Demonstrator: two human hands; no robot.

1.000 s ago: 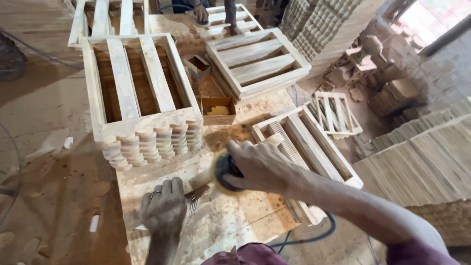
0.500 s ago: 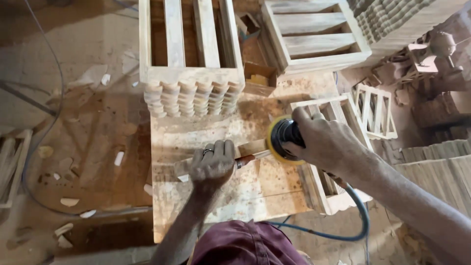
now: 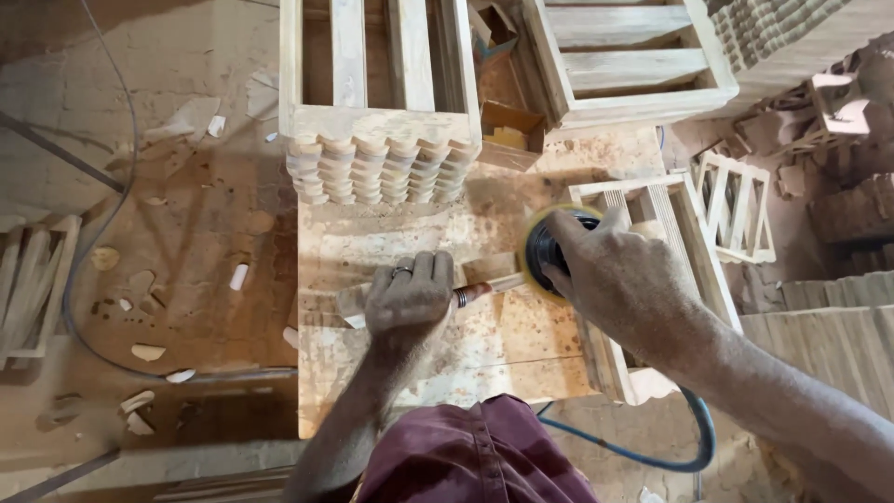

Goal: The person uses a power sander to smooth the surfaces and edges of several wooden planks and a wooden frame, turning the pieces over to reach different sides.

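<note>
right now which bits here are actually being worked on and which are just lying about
In use:
- left hand pressing a turned wooden piece onto the workbench
- right hand gripping the round sander, whose blue hose trails off

Lying about:
- slatted wooden frames
- stack of scalloped pieces
- wood scraps on the floor
- small lattice frame

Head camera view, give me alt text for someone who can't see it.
A person's right hand presses a round sander against a thin wooden piece that the left hand pins to a worn workbench. Slatted wooden frames and stacked turned spindles lie beyond.
</note>
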